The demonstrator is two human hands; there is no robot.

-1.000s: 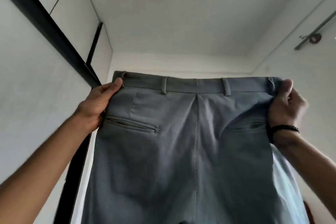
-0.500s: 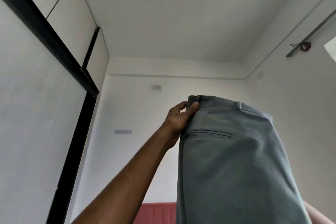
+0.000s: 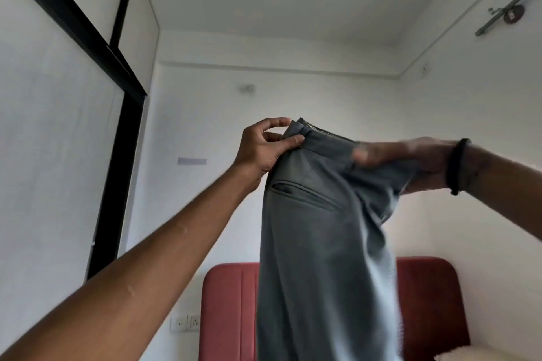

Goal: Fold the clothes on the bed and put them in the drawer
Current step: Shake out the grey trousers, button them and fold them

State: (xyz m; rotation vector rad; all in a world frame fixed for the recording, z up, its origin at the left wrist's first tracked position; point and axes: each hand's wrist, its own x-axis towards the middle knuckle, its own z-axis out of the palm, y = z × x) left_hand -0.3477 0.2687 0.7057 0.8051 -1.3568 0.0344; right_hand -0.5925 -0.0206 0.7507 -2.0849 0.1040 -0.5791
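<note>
A pair of grey trousers [image 3: 319, 243] hangs in the air in front of me, folded lengthwise with one back pocket facing me. My left hand [image 3: 264, 146] pinches the doubled waistband at its left end, thumb in front and forefinger behind. My right hand [image 3: 410, 158], blurred and wearing a black wristband, lies across the seat side of the trousers just below the waistband with its fingers stretched out flat. The trouser legs drop out of view at the bottom edge.
A red padded headboard [image 3: 228, 311] stands against the far white wall, with a white socket plate [image 3: 184, 323] to its left. A white wardrobe with black frame [image 3: 117, 184] fills the left side. A pale pillow corner [image 3: 492, 353] shows at bottom right.
The trousers went from spread wide by the waistband to folded in half lengthwise. My right hand dropped out of view, then came back onto the seat side. The view tilted down, showing the headboard.
</note>
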